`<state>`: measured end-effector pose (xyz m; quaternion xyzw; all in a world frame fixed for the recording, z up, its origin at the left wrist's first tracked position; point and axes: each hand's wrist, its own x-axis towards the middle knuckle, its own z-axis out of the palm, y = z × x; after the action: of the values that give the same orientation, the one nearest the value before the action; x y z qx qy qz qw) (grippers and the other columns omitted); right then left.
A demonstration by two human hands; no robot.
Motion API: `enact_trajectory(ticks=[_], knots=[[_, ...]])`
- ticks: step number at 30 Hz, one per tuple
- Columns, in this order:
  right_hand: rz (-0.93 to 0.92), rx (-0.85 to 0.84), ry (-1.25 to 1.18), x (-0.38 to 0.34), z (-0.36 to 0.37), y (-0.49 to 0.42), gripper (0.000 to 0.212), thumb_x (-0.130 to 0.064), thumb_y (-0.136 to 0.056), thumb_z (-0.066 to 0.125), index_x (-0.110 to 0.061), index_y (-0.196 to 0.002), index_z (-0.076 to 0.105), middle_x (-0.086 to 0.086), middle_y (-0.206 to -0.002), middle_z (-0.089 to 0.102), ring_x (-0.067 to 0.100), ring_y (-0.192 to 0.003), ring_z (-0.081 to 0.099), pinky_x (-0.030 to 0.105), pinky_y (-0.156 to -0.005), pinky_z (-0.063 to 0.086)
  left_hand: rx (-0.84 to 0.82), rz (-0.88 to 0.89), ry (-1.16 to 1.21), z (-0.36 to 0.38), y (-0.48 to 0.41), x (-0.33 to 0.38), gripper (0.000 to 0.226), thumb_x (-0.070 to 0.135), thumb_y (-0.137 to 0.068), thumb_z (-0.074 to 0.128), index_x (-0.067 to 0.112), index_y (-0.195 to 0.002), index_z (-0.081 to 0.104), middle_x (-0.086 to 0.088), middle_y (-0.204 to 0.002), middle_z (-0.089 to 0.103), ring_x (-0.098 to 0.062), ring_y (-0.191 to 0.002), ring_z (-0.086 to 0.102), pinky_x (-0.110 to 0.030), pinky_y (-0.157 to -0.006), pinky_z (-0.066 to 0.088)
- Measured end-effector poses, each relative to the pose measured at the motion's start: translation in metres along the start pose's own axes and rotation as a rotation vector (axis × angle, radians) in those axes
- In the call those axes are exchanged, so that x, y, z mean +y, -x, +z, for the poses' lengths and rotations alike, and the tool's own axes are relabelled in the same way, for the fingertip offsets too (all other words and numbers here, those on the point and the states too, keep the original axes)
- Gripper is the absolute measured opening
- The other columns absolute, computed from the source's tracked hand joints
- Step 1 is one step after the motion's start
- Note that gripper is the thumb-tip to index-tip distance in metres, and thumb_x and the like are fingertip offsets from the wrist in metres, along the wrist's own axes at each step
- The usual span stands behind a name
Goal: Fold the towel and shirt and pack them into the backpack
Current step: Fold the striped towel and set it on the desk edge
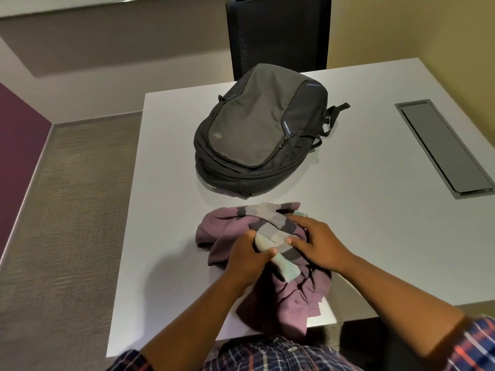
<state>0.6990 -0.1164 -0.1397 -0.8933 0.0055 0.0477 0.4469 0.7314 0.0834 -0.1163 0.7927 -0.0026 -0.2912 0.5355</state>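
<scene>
Both hands on the pile at the near edge of the white table (361, 210). Left hand (247, 259) pinches the striped grey-and-mint towel (270, 226); right hand (314, 242) presses flat on it, fingers spread. Towel lies bunched on the crumpled mauve shirt (294, 295), which overhangs the edge. Zipped grey fabric backpack (257, 124) is well apart, behind. Risk: lifting the towel drags the shirt off the table; the layers look tangled.

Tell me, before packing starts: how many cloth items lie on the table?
2: striped towel on top, under both hands; purple shirt crumpled beneath it at the near edge. More could hide underneath.
</scene>
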Motion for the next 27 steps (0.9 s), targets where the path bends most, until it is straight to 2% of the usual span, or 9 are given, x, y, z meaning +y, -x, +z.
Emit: enact_trajectory(ticks=[4,8,12,14,18,20,23,25,27], knots=[[0.042,0.1,0.123,0.006,-0.022,-0.007,0.039,-0.016,-0.088,0.068,-0.029,-0.125,0.064,0.001,-0.096,0.063,0.018,-0.091,0.06,0.011,-0.079,0.038,0.148,0.045,-0.063,-0.008,-0.003,0.008,0.025,0.004,-0.081,0.064,0.023,-0.096,0.059,0.011,-0.089,0.063,-0.009,-0.084,0.061,-0.019,-0.072,0.05],[0.093,0.202,0.246,0.017,-0.056,-0.001,0.038,-0.017,-0.087,0.057,-0.028,-0.122,0.066,0.005,-0.089,0.056,0.022,-0.084,0.055,0.029,-0.073,0.04,0.285,0.172,-0.086,-0.026,-0.005,0.016,0.029,-0.006,-0.077,0.056,0.021,-0.086,0.059,0.008,-0.083,0.063,-0.007,-0.077,0.059,-0.009,-0.064,0.045],[0.246,0.329,0.356,0.03,-0.094,0.012,0.038,0.0,-0.088,0.056,-0.024,-0.113,0.071,0.005,-0.092,0.047,0.025,-0.082,0.05,0.031,-0.069,0.036,0.42,0.228,-0.105,-0.039,-0.011,0.02,0.022,-0.009,-0.081,0.054,0.011,-0.084,0.059,0.002,-0.077,0.061,-0.004,-0.072,0.056,-0.005,-0.055,0.04],[0.304,0.413,0.376,0.031,-0.112,0.016,0.033,0.002,-0.086,0.056,-0.02,-0.103,0.074,0.006,-0.094,0.047,0.023,-0.084,0.049,0.03,-0.073,0.035,0.455,0.221,-0.067,-0.043,-0.014,0.02,0.021,-0.007,-0.086,0.051,0.011,-0.087,0.063,-0.002,-0.083,0.064,-0.012,-0.075,0.06,-0.01,-0.061,0.046],[0.321,0.638,0.35,0.025,-0.147,0.019,0.032,0.006,-0.083,0.052,-0.021,-0.081,0.069,0.009,-0.098,0.047,0.02,-0.088,0.047,0.031,-0.073,0.037,0.453,0.204,0.008,-0.047,-0.019,0.019,0.029,-0.005,-0.089,0.048,0.009,-0.099,0.07,-0.006,-0.095,0.07,-0.023,-0.088,0.065,-0.034,-0.079,0.057],[0.261,0.754,0.304,0.018,-0.157,0.018,0.03,0.004,-0.08,0.048,-0.02,-0.082,0.067,0.015,-0.102,0.046,0.019,-0.092,0.046,0.037,-0.077,0.044,0.442,0.175,0.037,-0.046,-0.021,0.017,0.031,-0.004,-0.089,0.047,0.013,-0.1,0.07,-0.004,-0.096,0.071,-0.022,-0.091,0.066,-0.039,-0.081,0.059],[0.2,0.875,0.279,0.005,-0.156,0.018,0.026,-0.001,-0.078,0.046,-0.013,-0.086,0.068,0.015,-0.105,0.045,0.012,-0.095,0.041,0.029,-0.079,0.039,0.428,0.151,0.046,-0.043,-0.022,0.017,0.034,-0.005,-0.087,0.047,0.018,-0.098,0.069,-0.002,-0.096,0.07,-0.023,-0.092,0.066,-0.042,-0.081,0.059],[0.192,0.875,0.316,0.007,-0.142,0.021,0.023,0.003,-0.082,0.054,-0.011,-0.089,0.07,0.015,-0.106,0.044,0.018,-0.095,0.044,0.027,-0.08,0.038,0.42,0.158,0.041,-0.04,-0.022,0.016,0.034,-0.005,-0.086,0.047,0.016,-0.1,0.07,-0.003,-0.096,0.07,-0.023,-0.092,0.066,-0.041,-0.079,0.059],[0.208,0.706,0.439,0.027,-0.119,0.028,0.018,-0.001,-0.084,0.062,-0.012,-0.095,0.072,0.013,-0.106,0.044,0.024,-0.093,0.048,0.029,-0.076,0.042,0.416,0.157,0.02,-0.038,-0.022,0.016,0.034,-0.005,-0.086,0.046,0.014,-0.1,0.07,-0.003,-0.095,0.07,-0.022,-0.091,0.067,-0.036,-0.077,0.059]])
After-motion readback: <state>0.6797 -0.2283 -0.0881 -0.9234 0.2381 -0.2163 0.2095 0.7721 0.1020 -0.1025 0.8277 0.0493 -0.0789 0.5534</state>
